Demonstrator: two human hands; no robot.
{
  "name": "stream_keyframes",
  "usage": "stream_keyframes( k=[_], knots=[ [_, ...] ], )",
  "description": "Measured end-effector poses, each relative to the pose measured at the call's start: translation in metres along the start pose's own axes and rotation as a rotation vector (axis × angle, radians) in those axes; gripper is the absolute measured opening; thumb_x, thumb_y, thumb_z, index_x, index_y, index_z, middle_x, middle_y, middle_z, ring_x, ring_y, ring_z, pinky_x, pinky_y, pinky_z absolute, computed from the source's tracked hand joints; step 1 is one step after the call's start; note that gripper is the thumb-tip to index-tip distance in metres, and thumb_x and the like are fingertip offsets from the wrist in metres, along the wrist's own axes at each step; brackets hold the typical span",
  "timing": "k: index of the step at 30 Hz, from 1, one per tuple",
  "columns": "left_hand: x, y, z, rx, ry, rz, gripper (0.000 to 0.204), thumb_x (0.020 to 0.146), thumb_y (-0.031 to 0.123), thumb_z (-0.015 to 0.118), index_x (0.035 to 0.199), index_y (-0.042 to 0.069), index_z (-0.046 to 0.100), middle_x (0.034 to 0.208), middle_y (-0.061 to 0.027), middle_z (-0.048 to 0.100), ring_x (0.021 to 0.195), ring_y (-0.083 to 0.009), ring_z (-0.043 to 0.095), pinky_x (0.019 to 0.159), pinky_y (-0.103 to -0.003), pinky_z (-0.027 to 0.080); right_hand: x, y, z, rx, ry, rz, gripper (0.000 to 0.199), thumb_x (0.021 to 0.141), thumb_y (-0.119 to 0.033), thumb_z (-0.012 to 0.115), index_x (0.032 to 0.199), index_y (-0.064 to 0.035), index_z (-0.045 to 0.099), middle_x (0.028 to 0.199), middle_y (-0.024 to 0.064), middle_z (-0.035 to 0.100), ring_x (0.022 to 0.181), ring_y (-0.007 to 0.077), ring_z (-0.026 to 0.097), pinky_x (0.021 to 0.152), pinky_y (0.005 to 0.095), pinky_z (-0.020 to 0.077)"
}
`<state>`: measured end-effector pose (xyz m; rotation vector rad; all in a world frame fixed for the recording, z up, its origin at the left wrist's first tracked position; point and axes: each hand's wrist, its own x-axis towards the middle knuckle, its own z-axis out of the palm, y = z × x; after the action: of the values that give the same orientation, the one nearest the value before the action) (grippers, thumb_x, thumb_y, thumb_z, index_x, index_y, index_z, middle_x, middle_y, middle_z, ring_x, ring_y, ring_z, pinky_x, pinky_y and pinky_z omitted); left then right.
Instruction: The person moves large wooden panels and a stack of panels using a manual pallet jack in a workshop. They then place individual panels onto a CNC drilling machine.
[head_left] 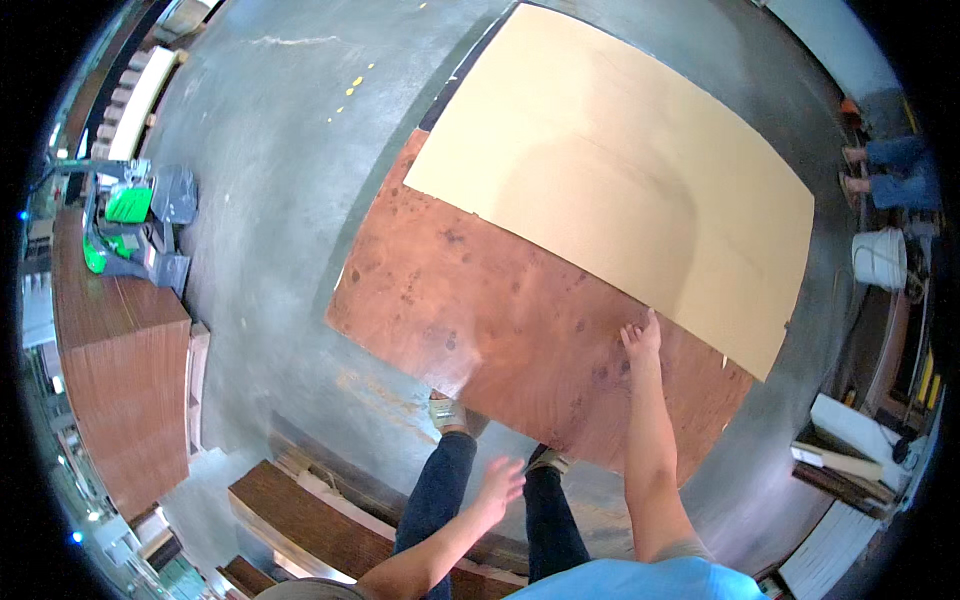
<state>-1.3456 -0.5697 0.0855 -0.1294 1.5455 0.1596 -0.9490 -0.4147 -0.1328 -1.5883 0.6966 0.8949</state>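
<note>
Blue shirt nearest, 5 o'clock. Left hand at 6: fingers loosely spread, nothing held. Right hand at 3-4: half open over the brown board, fingertip at near edge of the tan sheet; can't tell if gripping. Board's central; sheet overlaps it toward 1-2. White bucket at 3, green lift truck at 9-10.

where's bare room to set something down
Bare: smooth grey floor between the green-and-grey machine and reddish-brown burl panel; also that panel's left part, alongside the flat tan sheet. Crowded: around the white plastic bucket, far right, and by the bare right hand.
</note>
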Motion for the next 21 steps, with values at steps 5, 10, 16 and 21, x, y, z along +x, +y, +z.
stream_keyframes(
  k=[5, 10, 16, 21],
  knots=[
    [0.049, -0.013, 0.013, -0.028, -0.146, -0.088, 0.055, 0.097, 0.040, 0.076, 0.140, 0.011, 0.058, 0.125, -0.0049, 0.065, 0.103, -0.0177, 0.067, 0.087, -0.037, 0.054, -0.007, -0.004, 0.105, 0.187, -0.092, 0.168, 0.064, 0.101, -0.051, 0.068, 0.141, -0.0070, 0.047, 0.140, 0.0088, 0.053, 0.117, 0.0272, 0.058, 0.099, 0.0479, 0.0531],
    [0.038, 0.041, 0.033, -0.098, -0.205, 0.164, 0.042, 0.102, 0.031, 0.070, 0.137, 0.008, 0.060, 0.114, -0.0045, 0.069, 0.094, -0.0162, 0.070, 0.078, -0.032, 0.058, 0.024, -0.009, 0.118, 0.535, -0.081, 0.130, 0.040, 0.101, -0.041, 0.073, 0.116, -0.0060, 0.062, 0.111, 0.0105, 0.064, 0.095, 0.0234, 0.061, 0.093, 0.0470, 0.0590],
    [0.045, 0.042, 0.027, -0.111, -0.199, 0.080, 0.041, 0.104, 0.032, 0.068, 0.136, 0.007, 0.061, 0.115, -0.0058, 0.070, 0.095, -0.0161, 0.070, 0.080, -0.031, 0.058, 0.005, 0.012, 0.103, 0.231, -0.132, -0.066, 0.014, 0.108, -0.017, 0.064, 0.105, -0.0031, 0.062, 0.086, 0.0057, 0.059, 0.075, 0.0188, 0.059, 0.073, 0.0333, 0.0630],
    [0.053, 0.030, 0.028, -0.082, -0.212, 0.075, 0.039, 0.105, 0.033, 0.067, 0.134, 0.008, 0.062, 0.113, -0.0054, 0.071, 0.094, -0.0156, 0.070, 0.079, -0.031, 0.058, -0.032, 0.100, 0.047, 0.112, -0.115, -0.003, 0.013, 0.111, -0.017, 0.060, 0.102, -0.0085, 0.064, 0.075, 0.0000, 0.057, 0.062, 0.0141, 0.054, 0.064, 0.0354, 0.0635]
  ],
)
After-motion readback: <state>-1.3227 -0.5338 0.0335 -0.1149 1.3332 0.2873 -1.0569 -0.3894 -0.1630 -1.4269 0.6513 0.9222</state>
